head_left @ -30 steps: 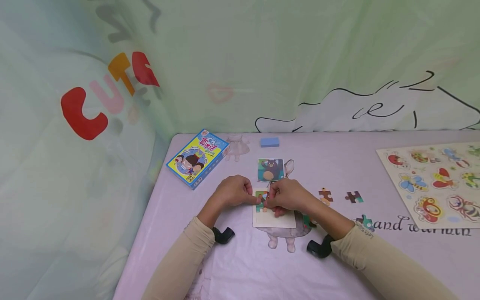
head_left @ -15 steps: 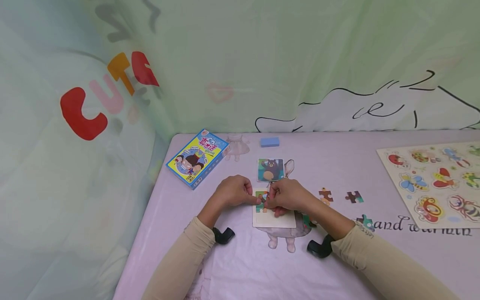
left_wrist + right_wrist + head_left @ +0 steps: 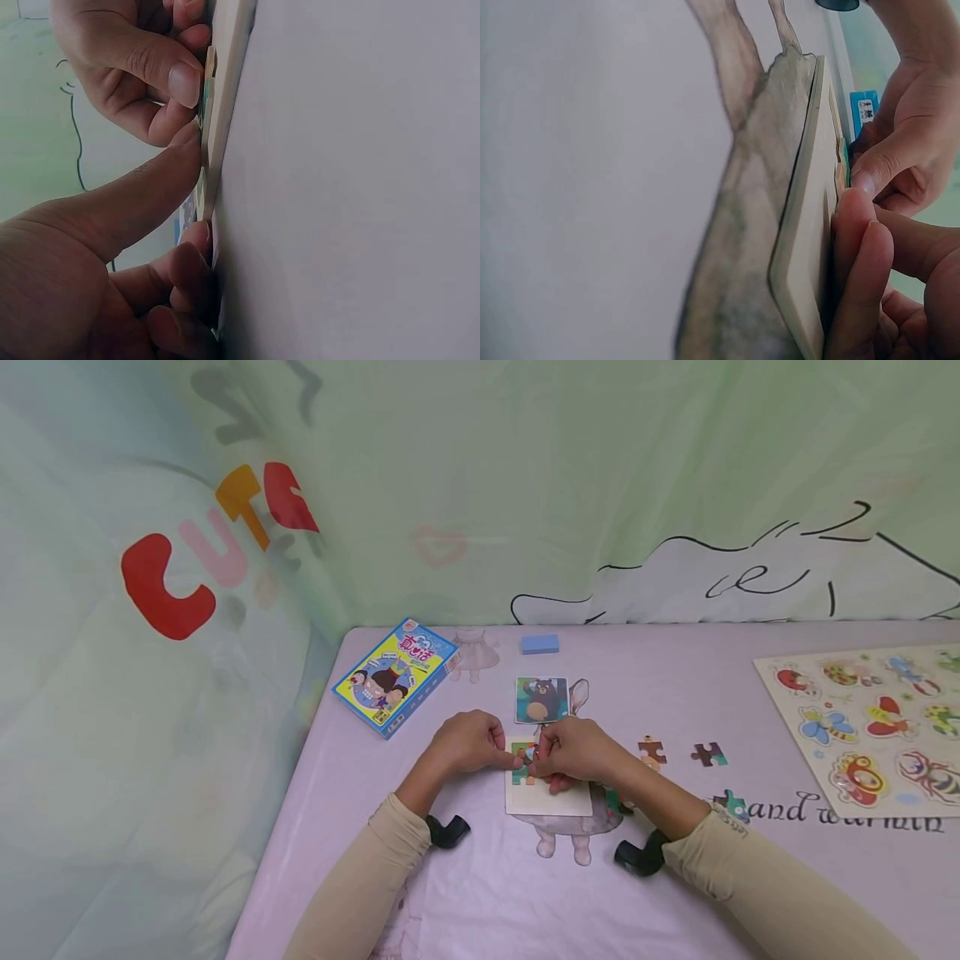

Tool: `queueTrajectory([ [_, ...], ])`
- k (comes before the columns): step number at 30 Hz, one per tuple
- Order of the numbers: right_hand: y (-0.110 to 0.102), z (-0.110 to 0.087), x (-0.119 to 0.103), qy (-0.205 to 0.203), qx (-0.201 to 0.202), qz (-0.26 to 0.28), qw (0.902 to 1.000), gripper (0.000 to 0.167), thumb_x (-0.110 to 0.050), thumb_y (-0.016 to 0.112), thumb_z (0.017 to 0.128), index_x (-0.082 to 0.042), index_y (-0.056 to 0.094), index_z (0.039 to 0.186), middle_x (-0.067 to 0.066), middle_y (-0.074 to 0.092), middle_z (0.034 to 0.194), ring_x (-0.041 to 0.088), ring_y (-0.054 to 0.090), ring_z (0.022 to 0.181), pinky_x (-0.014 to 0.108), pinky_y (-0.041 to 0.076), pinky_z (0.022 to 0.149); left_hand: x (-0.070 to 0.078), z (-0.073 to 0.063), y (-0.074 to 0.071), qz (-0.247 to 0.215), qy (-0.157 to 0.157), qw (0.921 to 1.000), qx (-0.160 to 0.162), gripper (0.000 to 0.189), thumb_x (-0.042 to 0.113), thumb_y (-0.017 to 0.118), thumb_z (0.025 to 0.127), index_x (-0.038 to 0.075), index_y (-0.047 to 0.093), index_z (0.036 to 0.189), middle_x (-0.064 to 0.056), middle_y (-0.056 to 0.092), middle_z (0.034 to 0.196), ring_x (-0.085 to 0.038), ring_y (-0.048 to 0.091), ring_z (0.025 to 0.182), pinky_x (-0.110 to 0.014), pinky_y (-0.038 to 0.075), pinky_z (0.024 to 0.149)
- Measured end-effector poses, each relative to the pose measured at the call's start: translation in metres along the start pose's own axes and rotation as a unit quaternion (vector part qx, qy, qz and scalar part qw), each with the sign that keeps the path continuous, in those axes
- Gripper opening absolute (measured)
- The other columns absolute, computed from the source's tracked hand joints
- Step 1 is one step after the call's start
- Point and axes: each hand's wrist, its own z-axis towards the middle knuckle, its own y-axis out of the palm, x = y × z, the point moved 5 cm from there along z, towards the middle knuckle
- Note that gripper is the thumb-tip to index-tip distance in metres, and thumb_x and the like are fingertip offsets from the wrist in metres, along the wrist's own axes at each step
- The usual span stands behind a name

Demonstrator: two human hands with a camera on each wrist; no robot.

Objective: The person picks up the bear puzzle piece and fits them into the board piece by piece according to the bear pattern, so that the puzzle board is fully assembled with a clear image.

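Note:
A small pale puzzle board (image 3: 551,802) lies flat on the table, with joined green and brown jigsaw pieces (image 3: 522,778) in its upper left part. My left hand (image 3: 469,743) holds the board's left side; its thumb (image 3: 142,191) presses on the pieces while the other fingers curl at the edge. From the right, my right hand (image 3: 579,750) pinches a jigsaw piece between thumb and forefinger, low over the board. Its fingers hide most of that piece. The two thumbs nearly meet. Just behind the board lies a square bear picture (image 3: 542,701).
Right of the board are several loose pieces, including a brown-orange piece (image 3: 651,752), a brown-teal piece (image 3: 708,754) and a teal piece (image 3: 732,805). A blue-yellow box (image 3: 395,677) stands back left, near a blue block (image 3: 540,645). An insect board (image 3: 877,727) lies far right.

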Motion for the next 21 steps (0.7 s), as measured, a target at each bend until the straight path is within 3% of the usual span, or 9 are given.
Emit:
queueTrajectory([
  [21,0.0001,-0.0007,-0.0004,-0.004,0.004,-0.001,1.0000,0.021,-0.020,0.081,0.087,-0.008,0.065,0.079,0.003,0.066,0.060,0.012,0.067,0.051,0.024,0.050,0.053,0.0013,0.0004,0.0011,0.015,-0.002,0.9998,0.011,0.038,0.044,0.088,0.077,0.015,0.064,0.074,0.002,0.056,0.065,-0.015,0.055,0.069,-0.028,0.037,0.057],
])
